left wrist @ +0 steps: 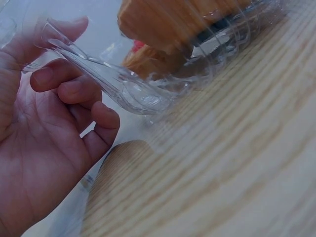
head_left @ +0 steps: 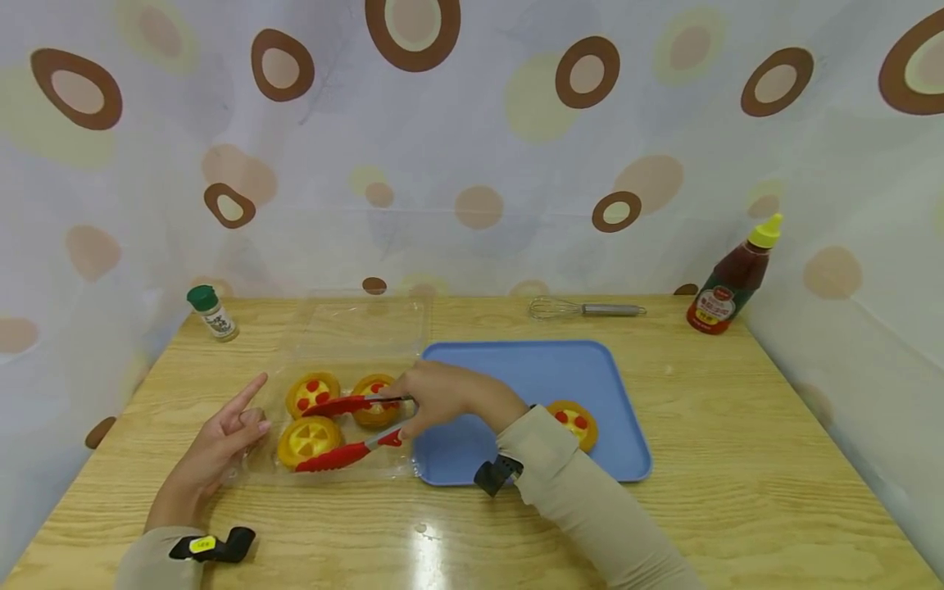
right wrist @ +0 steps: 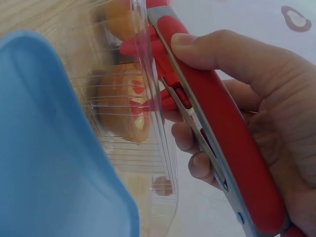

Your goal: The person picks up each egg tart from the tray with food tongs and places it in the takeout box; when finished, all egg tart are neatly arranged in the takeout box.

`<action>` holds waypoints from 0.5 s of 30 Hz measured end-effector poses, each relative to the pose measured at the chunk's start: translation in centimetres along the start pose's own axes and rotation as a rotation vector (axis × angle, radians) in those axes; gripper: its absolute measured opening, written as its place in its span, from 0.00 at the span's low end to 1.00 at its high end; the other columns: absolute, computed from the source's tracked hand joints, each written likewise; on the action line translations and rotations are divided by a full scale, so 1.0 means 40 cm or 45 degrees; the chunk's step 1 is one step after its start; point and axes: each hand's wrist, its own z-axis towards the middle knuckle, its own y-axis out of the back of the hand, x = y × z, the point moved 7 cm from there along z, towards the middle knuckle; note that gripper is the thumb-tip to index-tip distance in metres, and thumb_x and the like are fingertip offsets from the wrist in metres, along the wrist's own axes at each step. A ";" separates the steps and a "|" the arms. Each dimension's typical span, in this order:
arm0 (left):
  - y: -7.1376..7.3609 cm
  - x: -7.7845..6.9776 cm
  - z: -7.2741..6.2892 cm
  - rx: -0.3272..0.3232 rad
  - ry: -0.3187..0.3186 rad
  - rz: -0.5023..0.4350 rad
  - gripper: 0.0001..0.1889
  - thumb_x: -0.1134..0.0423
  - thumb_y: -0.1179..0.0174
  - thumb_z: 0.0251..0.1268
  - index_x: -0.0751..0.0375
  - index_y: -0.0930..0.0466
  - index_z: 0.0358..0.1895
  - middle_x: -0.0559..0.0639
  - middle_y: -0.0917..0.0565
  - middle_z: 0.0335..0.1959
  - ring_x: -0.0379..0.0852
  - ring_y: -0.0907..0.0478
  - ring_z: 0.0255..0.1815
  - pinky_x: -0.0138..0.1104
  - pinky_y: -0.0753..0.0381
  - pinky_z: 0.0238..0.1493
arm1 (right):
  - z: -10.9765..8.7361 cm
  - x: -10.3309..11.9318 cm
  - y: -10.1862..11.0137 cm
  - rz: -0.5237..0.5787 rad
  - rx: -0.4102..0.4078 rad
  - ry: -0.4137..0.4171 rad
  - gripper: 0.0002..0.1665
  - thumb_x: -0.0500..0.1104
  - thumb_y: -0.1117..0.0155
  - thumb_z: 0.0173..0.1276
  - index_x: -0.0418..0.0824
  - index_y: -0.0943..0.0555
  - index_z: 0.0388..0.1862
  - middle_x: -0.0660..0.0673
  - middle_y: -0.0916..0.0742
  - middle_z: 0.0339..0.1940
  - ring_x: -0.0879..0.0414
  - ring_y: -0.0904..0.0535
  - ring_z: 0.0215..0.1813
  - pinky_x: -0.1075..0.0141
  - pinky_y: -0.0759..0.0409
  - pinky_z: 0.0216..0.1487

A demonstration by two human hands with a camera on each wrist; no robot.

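My left hand (head_left: 221, 442) holds the left rim of a clear plastic clamshell box (left wrist: 148, 101), with the index finger stretched out. Inside the box are a tart with a plain yellow top (head_left: 310, 441) and two tarts with red dots, one at the back left (head_left: 313, 393) and one at the right (head_left: 374, 401). My right hand (head_left: 435, 397) grips red-tipped tongs (right wrist: 217, 128) by their handles. The tongs are spread, their red tips (head_left: 324, 459) on either side of the plain tart.
A blue tray (head_left: 509, 360) sits right of the box, bearing a red-dotted tart (head_left: 571, 419) partly behind my right sleeve. Along the back are a green-capped shaker (head_left: 214, 314), a whisk (head_left: 586, 309) and a red sauce bottle (head_left: 730, 283). The box's clear lid (head_left: 365, 328) is folded back.
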 end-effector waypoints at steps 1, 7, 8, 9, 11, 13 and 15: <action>-0.001 -0.001 0.000 0.004 -0.002 -0.009 0.36 0.78 0.56 0.69 0.63 0.63 0.75 0.48 0.42 0.23 0.46 0.43 0.25 0.38 0.47 0.31 | 0.000 0.000 0.001 0.003 0.002 0.001 0.36 0.47 0.31 0.60 0.38 0.30 0.67 0.51 0.27 0.18 0.65 0.44 0.15 0.73 0.40 0.25; -0.006 -0.007 0.001 0.031 -0.030 -0.047 0.37 0.80 0.56 0.69 0.64 0.64 0.75 0.49 0.43 0.23 0.47 0.45 0.25 0.38 0.48 0.31 | 0.004 0.003 0.009 -0.018 -0.001 -0.008 0.37 0.48 0.30 0.59 0.38 0.30 0.66 0.46 0.14 0.39 0.64 0.32 0.19 0.72 0.30 0.35; -0.006 -0.007 0.001 0.031 -0.034 -0.046 0.37 0.80 0.56 0.69 0.64 0.64 0.75 0.49 0.43 0.23 0.47 0.46 0.25 0.38 0.48 0.31 | 0.004 0.004 0.011 -0.027 -0.003 -0.014 0.37 0.48 0.30 0.59 0.38 0.30 0.66 0.44 0.15 0.46 0.63 0.27 0.23 0.72 0.28 0.38; -0.006 -0.007 0.000 0.031 -0.036 -0.045 0.36 0.80 0.57 0.69 0.65 0.64 0.75 0.49 0.43 0.23 0.47 0.46 0.25 0.38 0.48 0.31 | 0.004 0.004 0.013 -0.039 -0.005 -0.019 0.38 0.48 0.30 0.59 0.38 0.30 0.66 0.44 0.16 0.52 0.61 0.22 0.29 0.72 0.26 0.41; -0.006 -0.008 0.001 0.029 -0.037 -0.045 0.36 0.80 0.57 0.69 0.64 0.64 0.75 0.49 0.43 0.23 0.47 0.46 0.25 0.38 0.48 0.31 | 0.003 0.006 0.016 -0.053 -0.009 -0.027 0.38 0.49 0.30 0.59 0.38 0.30 0.66 0.43 0.21 0.59 0.57 0.19 0.36 0.71 0.24 0.40; -0.006 -0.007 0.001 0.030 -0.037 -0.049 0.36 0.80 0.57 0.69 0.64 0.63 0.75 0.49 0.43 0.23 0.47 0.46 0.26 0.38 0.48 0.31 | 0.003 0.006 0.018 -0.057 -0.009 -0.033 0.38 0.49 0.30 0.60 0.39 0.30 0.67 0.44 0.21 0.60 0.56 0.19 0.39 0.72 0.25 0.38; -0.006 -0.007 0.001 0.031 -0.035 -0.054 0.36 0.80 0.57 0.69 0.63 0.63 0.75 0.49 0.43 0.23 0.46 0.46 0.26 0.38 0.48 0.31 | 0.003 0.005 0.018 -0.050 -0.014 -0.027 0.38 0.49 0.30 0.60 0.39 0.30 0.67 0.44 0.21 0.60 0.59 0.23 0.32 0.73 0.28 0.35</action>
